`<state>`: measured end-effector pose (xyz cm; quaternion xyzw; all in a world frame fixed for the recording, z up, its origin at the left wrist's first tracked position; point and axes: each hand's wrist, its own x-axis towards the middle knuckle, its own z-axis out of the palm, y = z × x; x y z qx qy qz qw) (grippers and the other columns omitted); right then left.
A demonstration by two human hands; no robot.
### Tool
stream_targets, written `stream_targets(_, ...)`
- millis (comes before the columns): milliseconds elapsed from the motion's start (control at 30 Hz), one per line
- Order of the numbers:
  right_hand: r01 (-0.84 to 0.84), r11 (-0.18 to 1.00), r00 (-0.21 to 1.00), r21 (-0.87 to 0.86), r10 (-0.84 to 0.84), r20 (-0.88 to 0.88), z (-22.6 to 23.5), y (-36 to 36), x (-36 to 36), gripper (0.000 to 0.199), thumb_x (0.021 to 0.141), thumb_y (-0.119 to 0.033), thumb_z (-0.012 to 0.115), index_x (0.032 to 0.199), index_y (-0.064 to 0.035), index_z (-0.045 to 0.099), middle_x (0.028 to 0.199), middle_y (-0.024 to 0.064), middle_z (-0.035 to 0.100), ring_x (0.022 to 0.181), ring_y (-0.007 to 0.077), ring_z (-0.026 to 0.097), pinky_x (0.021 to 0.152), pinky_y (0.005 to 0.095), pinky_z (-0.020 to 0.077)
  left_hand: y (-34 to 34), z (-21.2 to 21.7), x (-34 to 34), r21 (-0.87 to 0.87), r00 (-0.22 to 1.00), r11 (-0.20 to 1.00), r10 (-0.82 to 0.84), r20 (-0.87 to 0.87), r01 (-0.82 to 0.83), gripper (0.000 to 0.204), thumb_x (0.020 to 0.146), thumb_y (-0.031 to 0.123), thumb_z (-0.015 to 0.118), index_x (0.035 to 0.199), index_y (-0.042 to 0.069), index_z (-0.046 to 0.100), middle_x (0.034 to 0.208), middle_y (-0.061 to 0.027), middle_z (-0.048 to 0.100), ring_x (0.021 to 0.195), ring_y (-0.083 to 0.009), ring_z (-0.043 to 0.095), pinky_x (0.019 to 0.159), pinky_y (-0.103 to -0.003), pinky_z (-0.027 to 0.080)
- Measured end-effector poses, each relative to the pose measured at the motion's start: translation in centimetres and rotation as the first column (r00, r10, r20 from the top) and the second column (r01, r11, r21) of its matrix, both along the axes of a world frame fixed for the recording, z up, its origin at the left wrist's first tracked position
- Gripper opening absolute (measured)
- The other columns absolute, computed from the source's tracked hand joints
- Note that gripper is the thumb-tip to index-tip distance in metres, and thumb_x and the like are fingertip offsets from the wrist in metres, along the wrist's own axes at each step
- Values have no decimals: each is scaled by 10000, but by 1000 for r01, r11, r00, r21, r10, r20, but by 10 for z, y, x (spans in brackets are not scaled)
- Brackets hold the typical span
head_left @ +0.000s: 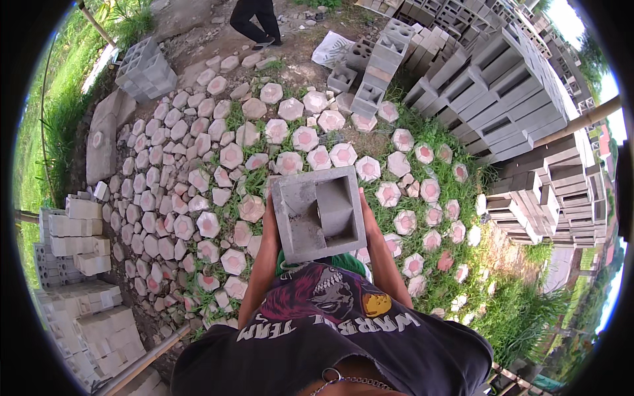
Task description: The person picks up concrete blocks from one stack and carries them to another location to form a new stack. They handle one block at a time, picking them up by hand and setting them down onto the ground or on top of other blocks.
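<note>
I carry a grey hollow concrete block (318, 212) in front of my chest, its open cavities facing up. My left hand (269, 218) grips its left side and my right hand (368, 218) grips its right side. Both forearms rise from the lower edge along my dark printed shirt. Below the block lies ground paved with hexagonal pink-centred pavers (231, 155) set in grass.
Stacks of grey hollow blocks (502, 99) fill the right and far right. A smaller block pile (376, 72) stands ahead, another (146, 69) at far left. White blocks (79, 244) are stacked at left. Another person's legs (256, 23) stand at the top.
</note>
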<state>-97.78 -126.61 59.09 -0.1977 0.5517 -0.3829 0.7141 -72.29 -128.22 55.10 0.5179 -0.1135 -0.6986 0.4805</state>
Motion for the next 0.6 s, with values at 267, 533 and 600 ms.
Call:
stream_targets(267,57,998,998,-3,-57,22,-34,-146,-31,873,883,-722,334,1425,-38,378,1394,131,442,1253,260,430,1059,367,316,-162,-21,-31,-1,999,999,-34,-22,34,698,935,584,391,1209,-28,585,1075,-127,630,907,-192,579,787,-319,459)
stream_targets(533,277,950,951,-142,-250,180,-31,-339,-34,734,940,-620,346,1422,-67,378,1381,101,460,1234,261,446,1068,410,328,-399,-30,-44,-63,969,973,-213,128,222,673,944,563,390,1154,-36,614,1018,-123,646,880,-192,583,766,-329,464)
stream_targets(600,331,929,941,-167,-313,127,-22,-378,-24,733,947,-607,348,1421,-48,372,1395,105,447,1239,254,443,1077,383,320,-446,-11,-44,-54,970,975,-206,129,214,636,954,534,400,1129,-33,629,999,-118,651,864,-192,589,759,-330,468)
